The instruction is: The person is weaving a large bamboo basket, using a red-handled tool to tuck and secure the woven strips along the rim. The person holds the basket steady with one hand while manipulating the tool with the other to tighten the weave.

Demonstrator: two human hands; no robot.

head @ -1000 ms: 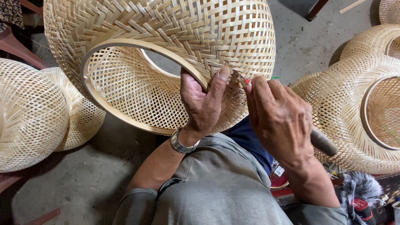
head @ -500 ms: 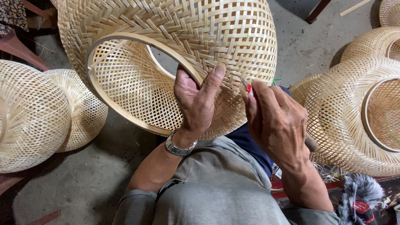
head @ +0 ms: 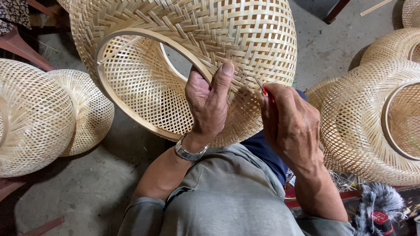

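Left hand [head: 209, 105] fingers clamp the woven bamboo basket [head: 183, 57] rim (inside empty); right hand [head: 291, 124] fingers pinch a red-handled tool [head: 261, 87].

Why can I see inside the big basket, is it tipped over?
Yes, tipped. The woven basket lies on its side, its round rim opening facing the camera, steadied by the left hand.

Bare floor [head: 65, 192] is left open at lower left; woven shades [head: 39, 113] and [head: 372, 126] crowd both sides, seemingly closely.
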